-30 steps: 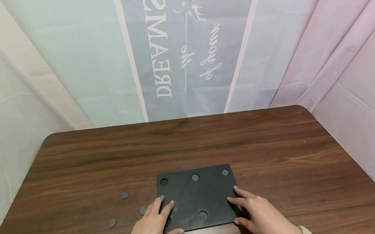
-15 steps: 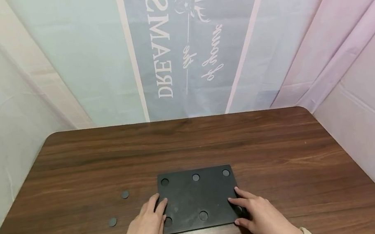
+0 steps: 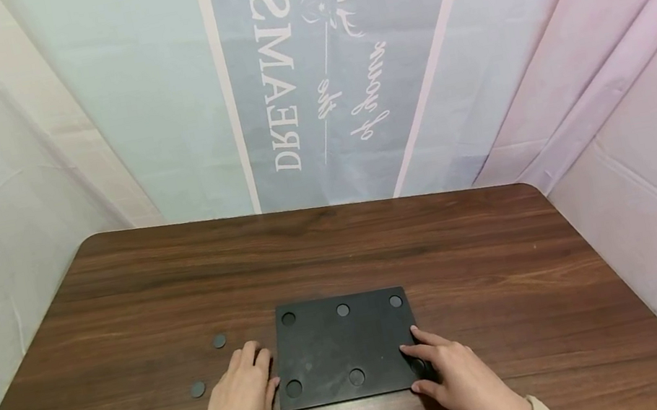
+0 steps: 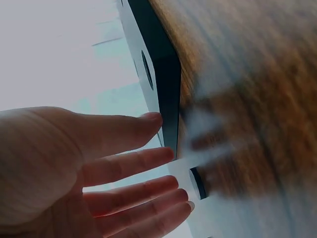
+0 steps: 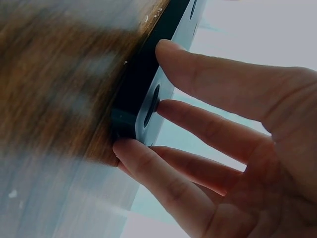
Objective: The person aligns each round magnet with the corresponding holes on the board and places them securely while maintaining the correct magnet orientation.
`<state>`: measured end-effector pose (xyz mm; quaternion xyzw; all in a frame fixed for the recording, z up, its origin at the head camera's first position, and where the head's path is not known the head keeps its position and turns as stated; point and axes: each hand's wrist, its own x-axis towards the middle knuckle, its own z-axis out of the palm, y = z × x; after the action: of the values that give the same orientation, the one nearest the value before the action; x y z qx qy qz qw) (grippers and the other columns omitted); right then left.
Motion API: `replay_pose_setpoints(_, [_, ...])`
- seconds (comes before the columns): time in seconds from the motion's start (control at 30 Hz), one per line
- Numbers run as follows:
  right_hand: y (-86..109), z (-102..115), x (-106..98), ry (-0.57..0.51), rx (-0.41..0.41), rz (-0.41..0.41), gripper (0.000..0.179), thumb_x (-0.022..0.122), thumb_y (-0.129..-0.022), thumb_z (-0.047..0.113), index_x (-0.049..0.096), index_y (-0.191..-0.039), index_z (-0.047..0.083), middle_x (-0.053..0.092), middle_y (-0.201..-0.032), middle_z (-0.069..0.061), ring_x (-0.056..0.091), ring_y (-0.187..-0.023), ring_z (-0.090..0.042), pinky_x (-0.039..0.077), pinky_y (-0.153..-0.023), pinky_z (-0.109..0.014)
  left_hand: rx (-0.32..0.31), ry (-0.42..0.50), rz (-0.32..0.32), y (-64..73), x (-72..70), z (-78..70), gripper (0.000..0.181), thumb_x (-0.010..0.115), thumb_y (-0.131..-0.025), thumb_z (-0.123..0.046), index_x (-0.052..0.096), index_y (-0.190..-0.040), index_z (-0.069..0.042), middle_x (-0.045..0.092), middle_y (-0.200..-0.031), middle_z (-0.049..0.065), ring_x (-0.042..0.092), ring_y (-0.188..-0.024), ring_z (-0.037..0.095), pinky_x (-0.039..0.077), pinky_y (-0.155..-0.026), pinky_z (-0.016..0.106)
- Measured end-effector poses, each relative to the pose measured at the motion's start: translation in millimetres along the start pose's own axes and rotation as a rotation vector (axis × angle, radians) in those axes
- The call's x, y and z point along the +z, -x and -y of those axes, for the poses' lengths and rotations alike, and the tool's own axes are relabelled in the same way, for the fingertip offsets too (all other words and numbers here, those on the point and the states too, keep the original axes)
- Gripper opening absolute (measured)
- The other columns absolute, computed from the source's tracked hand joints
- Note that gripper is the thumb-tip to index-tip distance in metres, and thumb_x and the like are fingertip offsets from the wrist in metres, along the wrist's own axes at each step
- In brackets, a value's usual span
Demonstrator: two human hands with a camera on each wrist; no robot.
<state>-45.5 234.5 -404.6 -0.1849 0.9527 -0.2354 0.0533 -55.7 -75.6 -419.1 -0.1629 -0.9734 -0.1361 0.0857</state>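
A black rectangular board (image 3: 328,351) with several round recesses lies flat on the table. My right hand (image 3: 465,379) holds its near right corner, thumb at the near edge and fingers over the top and right side. Just left of the board is my left hand (image 3: 239,407), its fingers loosely extended toward the tabletop and its thumb close to the board's left edge; whether it touches is unclear. In the left wrist view a small dark disc (image 4: 198,183) lies beside the fingertips; the head view hides it behind the hand.
Two grey discs lie farther left, an upper disc (image 3: 219,341) and a lower disc (image 3: 197,389). The far middle recess (image 3: 343,310) and far right recess (image 3: 394,301) look lighter grey than the far left recess (image 3: 288,319). Fabric backdrops (image 3: 174,115) surround the wooden table (image 3: 336,247).
My left hand has come off the board's left side and moved left, over the spot where a disc lay. The right hand stays at its corner, and the board has not visibly moved.
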Motion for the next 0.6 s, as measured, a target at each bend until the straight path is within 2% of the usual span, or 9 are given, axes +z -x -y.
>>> replay_pose_setpoints(0.13, [0.6,-0.6,0.1,-0.005,-0.004,0.000,0.048,0.081,-0.075,0.013,0.067,-0.120,0.003,0.054,-0.132,-0.027,0.060,-0.111,-0.041,0.053,-0.082,-0.049,-0.007,0.004,0.013,0.2,-0.2,1.8,0.024,0.082,-0.074,-0.011,0.068,-0.092,-0.005,0.055,-0.088,0.005,0.051,-0.075,0.016,0.039,-0.047,0.022])
replay_pose_setpoints(0.23, [0.7,-0.8,0.2,-0.006,-0.002,0.002,0.048,0.081,-0.075,0.014,0.067,-0.120,0.003,0.054,-0.132,-0.027,0.060,-0.111,-0.041,0.053,-0.082,-0.049,-0.011,0.002,0.023,0.0,-0.4,2.7,0.024,0.083,-0.072,-0.008,0.068,-0.091,-0.006,0.054,-0.083,0.003,0.050,-0.073,0.016,0.039,-0.047,0.022])
replay_pose_setpoints(0.33, [0.6,-1.1,0.4,-0.008,0.000,0.004,0.048,0.081,-0.075,0.014,0.067,-0.120,0.004,0.054,-0.133,-0.027,0.060,-0.111,-0.041,0.053,-0.082,-0.049,-0.014,0.000,0.035,-0.9,-0.4,2.9,0.026,0.082,-0.071,-0.003,0.069,-0.094,-0.004,0.055,-0.084,0.004,0.053,-0.074,0.016,0.041,-0.048,0.022])
replay_pose_setpoints(0.6, [1.5,-2.2,0.6,-0.025,0.007,0.012,0.048,0.081,-0.075,0.014,0.067,-0.120,0.004,0.053,-0.133,-0.027,0.060,-0.111,-0.041,0.053,-0.081,-0.049,-0.034,0.045,0.086,-3.0,-1.7,6.8,0.032,0.069,-0.071,0.019,0.068,-0.098,0.001,0.056,-0.087,0.009,0.059,-0.081,0.023,0.046,-0.049,0.024])
